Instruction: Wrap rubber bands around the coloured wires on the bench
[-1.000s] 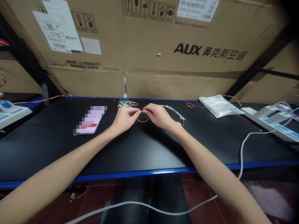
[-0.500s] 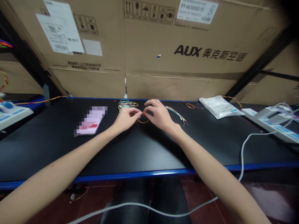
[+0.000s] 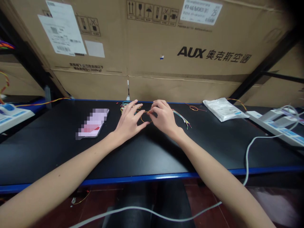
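Observation:
A thin orange wire (image 3: 142,118) bent into a loop is pinched between the thumb and fingers of my right hand (image 3: 163,117). My left hand (image 3: 129,119) is at the left side of the loop with its fingers spread, thumb and forefinger apart around it; whether they touch the wire I cannot tell. Behind my left hand lie coiled coloured wires (image 3: 123,105), partly hidden by it. To the right of my right hand lies a bundle of straight coloured wires (image 3: 182,117), its far end hidden behind the hand.
A phone (image 3: 93,123) lies on the black table (image 3: 142,158) at left. Further right are a small coiled wire (image 3: 193,108), a white plastic packet (image 3: 223,108) and a power strip (image 3: 275,126). A grey cable (image 3: 247,158) hangs over the front edge. A large cardboard box (image 3: 152,69) stands behind.
My left hand has let go of its pinch near the top of the orange loop and spread its fingers. My right hand has shifted slightly right, still pinching the wire.

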Tool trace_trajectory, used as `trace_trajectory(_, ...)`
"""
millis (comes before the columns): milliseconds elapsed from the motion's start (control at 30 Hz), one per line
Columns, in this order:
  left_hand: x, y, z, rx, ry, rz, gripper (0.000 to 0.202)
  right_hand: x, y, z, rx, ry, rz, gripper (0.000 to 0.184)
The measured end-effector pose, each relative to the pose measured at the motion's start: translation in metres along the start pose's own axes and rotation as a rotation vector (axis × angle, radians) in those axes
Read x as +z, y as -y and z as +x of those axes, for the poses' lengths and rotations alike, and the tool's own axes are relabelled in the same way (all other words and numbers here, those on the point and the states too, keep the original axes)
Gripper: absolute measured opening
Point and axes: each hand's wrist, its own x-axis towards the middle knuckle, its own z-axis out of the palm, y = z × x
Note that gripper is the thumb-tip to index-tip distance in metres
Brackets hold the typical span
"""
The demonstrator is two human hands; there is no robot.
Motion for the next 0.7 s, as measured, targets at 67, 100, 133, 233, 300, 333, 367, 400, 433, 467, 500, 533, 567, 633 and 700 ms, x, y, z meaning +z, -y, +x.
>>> trace_trajectory(67,0.0,0.0,0.0,0.04,0.001,0.024,0.043,0.001,0.0,0.0,-0.006,-0.005,-0.001,0.015)
trace_trajectory(100,-0.001,0.0,0.0,0.054,-0.001,0.039,0.044,0.001,0.0,-0.001,-0.008,-0.008,-0.002,0.014)
trace_trajectory(133,-0.001,0.0,0.0,0.063,-0.004,0.054,0.044,0.001,-0.001,-0.001,-0.01,-0.009,-0.002,0.014)
trace_trajectory(233,-0.001,-0.002,0.0,0.076,-0.01,0.082,0.04,0.001,0.0,-0.001,-0.008,0.003,0.007,0.013)
trace_trajectory(300,-0.001,-0.003,0.001,0.074,-0.004,0.076,0.038,0.001,0.002,-0.001,-0.009,0.019,0.017,0.016)
trace_trajectory(333,-0.001,-0.003,0.001,0.069,-0.001,0.066,0.037,0.001,0.002,-0.001,-0.011,0.028,0.024,0.017)
trace_trajectory(367,-0.001,-0.003,0.0,0.064,0.002,0.056,0.036,0.0,0.003,-0.001,-0.012,0.039,0.033,0.019)
trace_trajectory(400,-0.002,-0.003,0.0,0.06,0.005,0.048,0.035,0.0,0.002,0.0,-0.015,0.058,0.049,0.02)
trace_trajectory(433,-0.002,-0.003,0.0,0.06,0.009,0.044,0.035,-0.001,0.002,0.0,-0.018,0.087,0.076,0.021)
trace_trajectory(467,-0.002,-0.003,0.0,0.064,0.015,0.045,0.034,-0.002,0.001,0.001,-0.021,0.127,0.114,0.021)
trace_trajectory(500,-0.002,-0.003,0.0,0.071,0.021,0.047,0.034,-0.003,-0.001,0.001,-0.018,0.172,0.157,0.022)
trace_trajectory(533,-0.002,-0.003,0.0,0.077,0.027,0.05,0.034,-0.004,-0.002,0.002,-0.01,0.216,0.197,0.022)
trace_trajectory(567,-0.002,-0.003,0.0,0.08,0.031,0.053,0.033,-0.005,-0.004,0.002,0.004,0.251,0.23,0.021)
trace_trajectory(633,-0.002,-0.003,0.0,0.069,0.029,0.057,0.033,-0.007,-0.006,0.003,0.042,0.267,0.255,0.018)
trace_trajectory(700,-0.002,-0.003,0.001,0.041,0.017,0.059,0.034,-0.009,-0.008,0.004,0.065,0.215,0.23,0.01)
